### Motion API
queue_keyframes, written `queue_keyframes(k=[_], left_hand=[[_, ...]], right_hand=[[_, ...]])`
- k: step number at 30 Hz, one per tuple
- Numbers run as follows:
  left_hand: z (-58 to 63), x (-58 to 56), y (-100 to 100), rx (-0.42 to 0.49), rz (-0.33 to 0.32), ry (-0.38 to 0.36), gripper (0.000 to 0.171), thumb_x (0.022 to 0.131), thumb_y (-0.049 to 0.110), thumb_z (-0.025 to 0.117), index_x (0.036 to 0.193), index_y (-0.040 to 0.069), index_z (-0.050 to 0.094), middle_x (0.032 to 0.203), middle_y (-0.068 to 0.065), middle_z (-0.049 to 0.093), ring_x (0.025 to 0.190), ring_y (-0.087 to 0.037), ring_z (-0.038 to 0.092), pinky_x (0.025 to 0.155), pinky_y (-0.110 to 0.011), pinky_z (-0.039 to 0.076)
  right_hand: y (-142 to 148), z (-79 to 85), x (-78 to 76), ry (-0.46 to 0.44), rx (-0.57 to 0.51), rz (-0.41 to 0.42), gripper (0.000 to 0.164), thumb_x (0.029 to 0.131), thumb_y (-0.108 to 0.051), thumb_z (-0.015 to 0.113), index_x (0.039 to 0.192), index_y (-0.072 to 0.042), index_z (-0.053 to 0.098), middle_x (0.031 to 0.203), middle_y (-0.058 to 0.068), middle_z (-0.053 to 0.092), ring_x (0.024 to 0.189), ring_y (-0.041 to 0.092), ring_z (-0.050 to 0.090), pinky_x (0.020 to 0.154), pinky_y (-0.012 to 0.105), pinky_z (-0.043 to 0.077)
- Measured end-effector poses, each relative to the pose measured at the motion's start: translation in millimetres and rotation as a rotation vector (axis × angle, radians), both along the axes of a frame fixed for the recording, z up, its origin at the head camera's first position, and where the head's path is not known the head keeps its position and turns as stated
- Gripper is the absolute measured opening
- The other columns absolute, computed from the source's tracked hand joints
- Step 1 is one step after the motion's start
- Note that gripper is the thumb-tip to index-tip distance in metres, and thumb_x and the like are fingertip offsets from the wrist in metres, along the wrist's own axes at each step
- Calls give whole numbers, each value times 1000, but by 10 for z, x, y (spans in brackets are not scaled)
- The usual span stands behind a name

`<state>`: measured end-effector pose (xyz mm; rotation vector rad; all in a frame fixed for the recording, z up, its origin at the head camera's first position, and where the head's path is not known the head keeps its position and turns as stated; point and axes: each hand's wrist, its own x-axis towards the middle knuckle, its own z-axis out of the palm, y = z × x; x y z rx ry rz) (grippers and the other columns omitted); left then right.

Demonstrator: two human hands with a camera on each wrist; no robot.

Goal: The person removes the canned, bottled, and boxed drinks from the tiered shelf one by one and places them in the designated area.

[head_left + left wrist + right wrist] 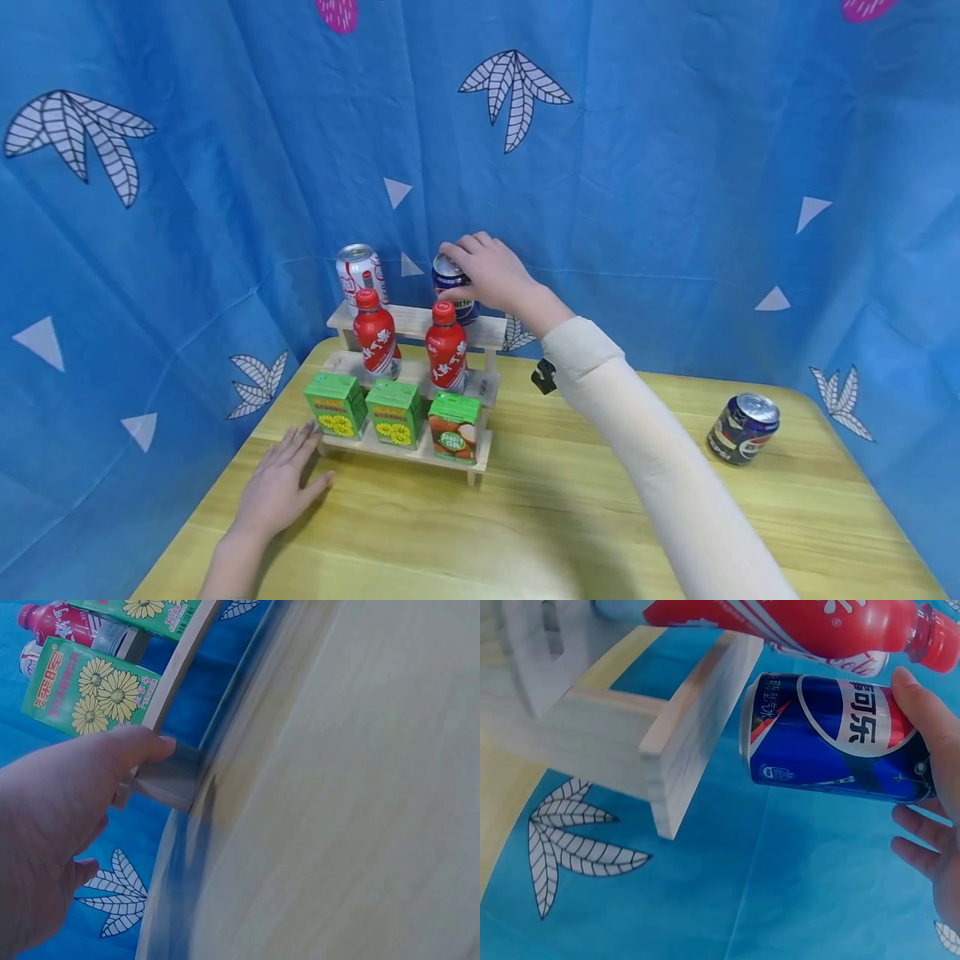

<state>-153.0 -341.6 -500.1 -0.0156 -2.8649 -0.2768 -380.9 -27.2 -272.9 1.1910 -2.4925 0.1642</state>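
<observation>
Above the right end of the wooden tiered shelf (411, 456), my right hand (491, 271) grips a blue Pepsi can (829, 742) around its upper part. A narrow gap shows between the can's base and the top tier in the right wrist view. My left hand (276, 482) is at the shelf's lower left corner, fingers fairly straight and thumb (154, 746) spread in front of the end. A white Coca-Cola can (362, 273) stands on the top tier's left. Two red-capped bottles (377, 337) occupy the middle tier; green drink cartons (395, 414) line the bottom tier.
Another dark blue Pepsi can (742, 429) stands at the right of the wooden table (570, 500). Blue patterned curtain (660, 167) hangs behind and to both sides. A small black object (543, 377) shows beside the right sleeve.
</observation>
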Motion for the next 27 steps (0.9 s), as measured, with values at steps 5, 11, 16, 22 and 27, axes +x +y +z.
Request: queue_keyframes(k=[5, 11, 16, 22, 27], left_hand=[[14, 2, 5, -2, 6, -8, 73, 89, 41, 67, 146, 3, 42, 155, -20, 35, 142, -46, 31, 116, -64, 24], [25, 1, 5, 0, 9, -9, 74, 89, 42, 67, 146, 4, 41, 155, -20, 35, 143, -46, 30, 117, -64, 24], [34, 6, 8, 3, 10, -7, 74, 89, 41, 68, 146, 3, 42, 155, -20, 35, 142, -46, 31, 116, -64, 23], [30, 15, 16, -2, 14, -9, 73, 89, 42, 67, 146, 3, 42, 155, -21, 36, 142, -46, 31, 116, -64, 24], [21, 23, 23, -1, 16, -15, 74, 89, 43, 67, 146, 3, 42, 155, -20, 35, 143, -46, 30, 116, -64, 24]], right_hand=[[145, 1, 14, 9, -6, -13, 73, 86, -57, 65, 143, -16, 46, 131, 7, 56, 121, 27, 48, 104, 42, 46], [324, -14, 25, 14, -22, -30, 74, 84, -58, 67, 141, -15, 48, 131, 8, 57, 120, 28, 49, 103, 44, 46], [477, -28, 54, 19, -39, -46, 75, 82, -57, 70, 139, -14, 49, 128, 9, 58, 118, 29, 51, 101, 45, 47], [665, -91, 76, 4, -58, -80, 74, 81, -57, 70, 139, -14, 50, 126, 10, 58, 115, 29, 52, 97, 46, 48], [849, -140, 126, -14, -96, -125, 73, 82, -56, 71, 138, -15, 51, 127, 11, 58, 116, 30, 51, 97, 48, 47]])
